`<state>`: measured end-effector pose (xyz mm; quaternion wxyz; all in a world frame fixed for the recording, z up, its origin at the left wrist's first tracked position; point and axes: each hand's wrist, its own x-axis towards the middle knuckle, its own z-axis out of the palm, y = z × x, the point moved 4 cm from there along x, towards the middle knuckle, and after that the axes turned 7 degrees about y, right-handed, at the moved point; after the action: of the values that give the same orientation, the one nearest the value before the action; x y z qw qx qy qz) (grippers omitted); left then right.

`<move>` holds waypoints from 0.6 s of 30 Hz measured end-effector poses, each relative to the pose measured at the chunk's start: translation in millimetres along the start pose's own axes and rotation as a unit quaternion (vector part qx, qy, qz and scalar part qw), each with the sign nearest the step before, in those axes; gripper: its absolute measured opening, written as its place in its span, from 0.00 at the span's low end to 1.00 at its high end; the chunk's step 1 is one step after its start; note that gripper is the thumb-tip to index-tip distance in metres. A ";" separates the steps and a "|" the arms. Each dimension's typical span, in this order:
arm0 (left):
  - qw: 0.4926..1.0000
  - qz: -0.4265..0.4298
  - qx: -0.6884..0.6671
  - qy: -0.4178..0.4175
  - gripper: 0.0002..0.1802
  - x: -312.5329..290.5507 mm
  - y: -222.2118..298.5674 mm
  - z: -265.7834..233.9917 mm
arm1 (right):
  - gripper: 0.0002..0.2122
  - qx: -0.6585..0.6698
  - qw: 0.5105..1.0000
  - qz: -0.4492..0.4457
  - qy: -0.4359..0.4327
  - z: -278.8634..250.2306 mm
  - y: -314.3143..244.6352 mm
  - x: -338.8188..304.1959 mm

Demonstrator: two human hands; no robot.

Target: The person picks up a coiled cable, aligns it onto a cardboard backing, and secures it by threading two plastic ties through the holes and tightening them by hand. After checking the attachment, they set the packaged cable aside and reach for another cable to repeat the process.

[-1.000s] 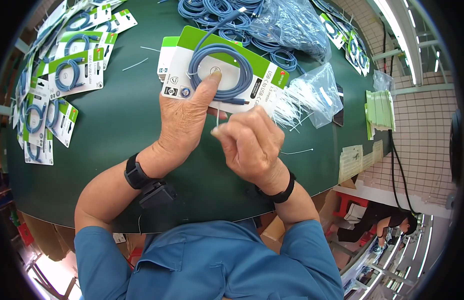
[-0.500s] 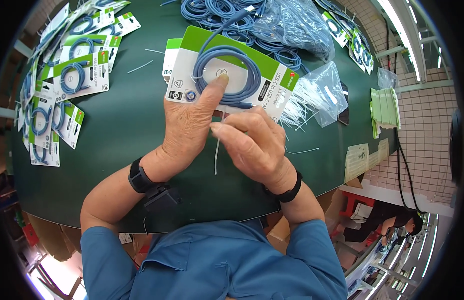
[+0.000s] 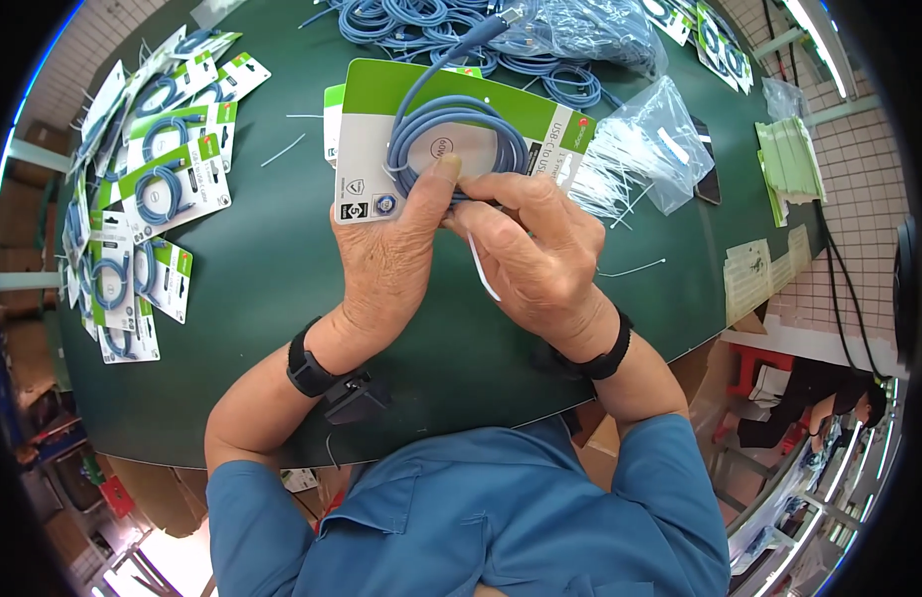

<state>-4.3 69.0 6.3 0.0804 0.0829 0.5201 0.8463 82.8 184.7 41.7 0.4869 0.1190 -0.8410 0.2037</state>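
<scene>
My left hand (image 3: 386,254) grips a green-and-white packaging card (image 3: 364,144) from below, its thumb pressed on the card's face inside a coiled blue cable (image 3: 516,149). One end of that cable, with its plug (image 3: 509,16), sticks up beyond the card's top edge. At the coil's lower edge my right hand (image 3: 546,244) has its thumb and forefinger pinched together. A thin white cable tie (image 3: 483,269) hangs down beside the right fingers; its upper part is hidden between my hands. Another card (image 3: 332,124) lies partly covered behind the held one.
Several carded cables (image 3: 163,194) are piled at the left. Loose blue cables (image 3: 565,85) and a clear bag (image 3: 590,35) lie at the back. White cable ties (image 3: 605,179) spill from a plastic bag (image 3: 670,164) to the right. A person (image 3: 804,403) sits off at the right.
My right hand has moved up onto the coil's lower edge, its fingers closing there. The tie's tail now slants beside those fingers. The whole view has shifted slightly.
</scene>
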 end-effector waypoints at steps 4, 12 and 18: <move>1.000 -0.001 0.003 -0.006 0.16 -2.0 5.4 0.3 | 0.13 0.031 0.999 0.004 0.015 -0.3 -1.9 0.6; 0.999 -0.012 -0.001 -0.041 0.16 -0.1 -0.7 -6.5 | 0.12 0.052 0.997 0.060 0.020 2.5 3.4 -3.6; 0.998 -0.010 0.051 -0.047 0.15 5.6 3.0 -4.9 | 0.13 0.078 0.994 0.072 0.041 2.9 7.4 -4.0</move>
<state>-11.0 64.6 7.1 0.1089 0.1211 0.5594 0.8128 79.6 190.0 35.2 0.4941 0.0871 -0.8084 0.3080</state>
